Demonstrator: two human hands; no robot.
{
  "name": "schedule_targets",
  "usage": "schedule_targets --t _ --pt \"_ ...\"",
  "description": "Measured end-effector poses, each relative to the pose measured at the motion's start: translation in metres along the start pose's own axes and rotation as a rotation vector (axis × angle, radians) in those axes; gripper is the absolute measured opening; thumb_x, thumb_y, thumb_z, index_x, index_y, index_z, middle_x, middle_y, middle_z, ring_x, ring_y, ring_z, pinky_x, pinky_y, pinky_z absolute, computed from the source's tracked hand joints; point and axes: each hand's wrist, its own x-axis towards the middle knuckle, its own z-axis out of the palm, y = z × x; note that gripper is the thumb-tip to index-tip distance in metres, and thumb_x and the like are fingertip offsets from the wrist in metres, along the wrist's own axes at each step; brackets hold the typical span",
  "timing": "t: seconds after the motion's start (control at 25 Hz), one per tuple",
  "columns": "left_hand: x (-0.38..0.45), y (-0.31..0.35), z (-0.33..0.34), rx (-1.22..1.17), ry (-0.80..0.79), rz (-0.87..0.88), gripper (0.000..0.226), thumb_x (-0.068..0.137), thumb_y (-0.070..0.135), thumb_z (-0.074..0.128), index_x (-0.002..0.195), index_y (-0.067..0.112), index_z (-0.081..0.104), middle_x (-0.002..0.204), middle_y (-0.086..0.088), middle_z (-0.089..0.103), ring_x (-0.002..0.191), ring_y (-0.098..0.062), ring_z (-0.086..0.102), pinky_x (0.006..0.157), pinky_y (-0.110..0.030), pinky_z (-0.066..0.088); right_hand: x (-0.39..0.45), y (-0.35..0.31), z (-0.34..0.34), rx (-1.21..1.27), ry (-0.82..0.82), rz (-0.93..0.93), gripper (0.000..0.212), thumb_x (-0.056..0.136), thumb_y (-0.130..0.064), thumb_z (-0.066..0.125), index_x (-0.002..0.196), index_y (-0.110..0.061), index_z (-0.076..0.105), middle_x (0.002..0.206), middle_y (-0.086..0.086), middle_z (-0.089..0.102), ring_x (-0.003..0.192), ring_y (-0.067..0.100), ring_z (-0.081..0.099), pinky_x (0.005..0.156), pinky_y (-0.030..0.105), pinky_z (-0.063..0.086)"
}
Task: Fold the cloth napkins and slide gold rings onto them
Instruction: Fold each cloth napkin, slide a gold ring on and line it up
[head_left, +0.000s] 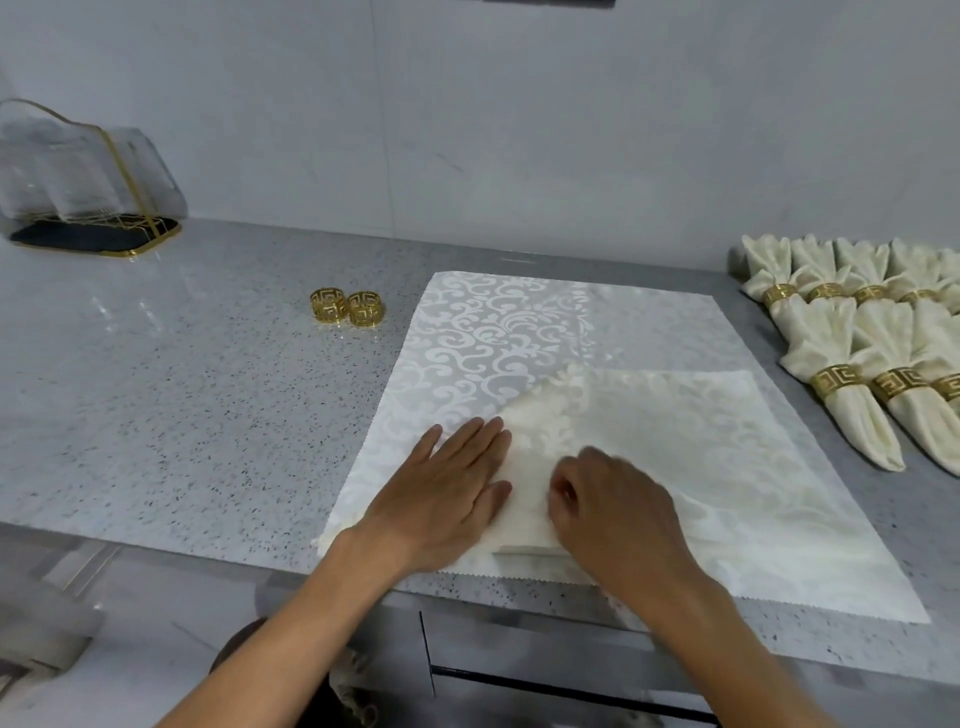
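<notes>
No readable text anywhere — no labels; no numbers.

A speckled grey counter (182, 415) bears a patterned cloth (493, 332), two gold rings (347, 307), ringed napkins (852, 353) and a rack (93, 228).

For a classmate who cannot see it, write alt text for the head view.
Two hands fold a cream patterned napkin on a speckled grey counter: the left hand presses flat, the right hand pinches a fold. Two loose gold rings stand behind on the left; finished ringed napkins lie right.
</notes>
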Motion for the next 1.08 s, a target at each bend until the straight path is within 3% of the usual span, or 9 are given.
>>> schedule_targets --t 0.08,0.16,0.24,0.32,0.48,0.64,0.84,1.0,1.08 --pt "-0.001 0.002 -0.001 0.003 0.006 0.018 0.065 0.101 0.056 0.010 0.157 0.026 -0.006 0.163 0.012 -0.013 0.147 -0.003 -0.019 0.122 -0.037 -0.007 0.039 -0.001 0.009 -0.002 0.074 -0.081 0.035 0.103 -0.036 0.034 0.121 -0.019 0.057 0.123 -0.003 0.058 0.116 0.021 0.052 0.092 0.036 0.045" --pt "-0.002 0.003 -0.004 -0.024 -0.012 0.021 0.077 0.096 0.069 0.013 0.156 0.027 -0.011 0.161 0.013 -0.019 0.145 0.000 -0.023 0.121 -0.036 -0.010 0.077 0.000 0.025 -0.063 -0.036 -0.094 0.052 0.105 -0.041 0.025 0.149 -0.017 0.033 0.157 0.002 0.032 0.145 0.025 0.026 0.117 0.042 0.023" --pt "-0.003 0.005 -0.008 -0.031 -0.048 0.003 0.088 0.089 0.080 0.014 0.154 0.028 -0.014 0.157 0.016 -0.025 0.142 0.003 -0.029 0.121 -0.035 -0.012 0.093 0.005 0.047 -0.065 -0.182 -0.043 0.058 0.105 -0.046 0.016 0.157 -0.020 0.013 0.165 -0.001 0.007 0.152 0.021 0.002 0.123 0.043 0.002" --pt "-0.004 0.006 -0.011 -0.013 -0.036 -0.006 0.092 0.086 0.083 0.013 0.154 0.029 -0.016 0.157 0.017 -0.027 0.140 0.004 -0.031 0.121 -0.034 -0.012 0.098 0.024 0.048 0.017 -0.155 -0.053 0.056 0.105 -0.043 0.018 0.156 -0.019 0.016 0.165 -0.001 0.010 0.152 0.022 0.002 0.123 0.043 0.002" --pt "-0.005 0.005 -0.011 0.001 -0.034 0.011 0.093 0.083 0.086 0.010 0.153 0.032 -0.019 0.155 0.018 -0.032 0.138 0.005 -0.034 0.118 -0.031 -0.015 0.117 0.108 0.005 -0.040 0.129 0.023 0.038 0.086 -0.021 0.045 0.122 -0.018 0.055 0.125 0.002 0.058 0.122 0.029 0.050 0.102 0.041 0.038" --pt "-0.002 0.006 -0.011 -0.016 -0.038 0.002 0.094 0.080 0.089 0.004 0.152 0.034 -0.018 0.155 0.020 -0.031 0.137 0.006 -0.035 0.117 -0.030 -0.015 0.131 0.185 -0.045 -0.370 -0.268 0.321 0.052 0.077 -0.036 0.056 0.127 -0.030 0.045 0.124 -0.002 0.050 0.121 0.027 0.045 0.097 0.046 0.034" --pt "-0.002 0.008 -0.014 0.002 -0.049 0.002 0.093 0.078 0.089 0.000 0.151 0.035 -0.021 0.153 0.022 -0.034 0.135 0.007 -0.037 0.117 -0.029 -0.016 0.129 0.216 -0.065 0.100 -0.264 0.481 0.056 0.068 -0.029 0.069 0.120 -0.010 0.063 0.111 0.004 0.066 0.101 0.022 0.062 0.086 0.036 0.054" --pt "0.000 0.007 -0.011 -0.054 -0.009 0.042 0.089 0.083 0.087 0.008 0.154 0.035 -0.009 0.158 0.020 -0.022 0.141 0.005 -0.028 0.117 -0.032 -0.015 0.108 0.218 -0.060 0.293 -0.047 0.551 0.028 0.069 -0.022 0.067 0.096 -0.015 0.065 0.091 0.003 0.059 0.080 0.022 0.058 0.060 0.025 0.036" --pt "-0.001 0.011 -0.015 -0.011 0.164 0.122 0.075 0.094 0.074 0.024 0.154 0.028 0.028 0.164 0.009 0.010 0.150 -0.006 0.000 0.120 -0.044 0.000 0.089 0.206 -0.055 0.302 0.155 0.524 0.018 0.064 -0.017 0.061 0.066 -0.018 0.043 0.065 0.002 0.037 0.061 0.021 0.038 0.052 0.029 0.025"
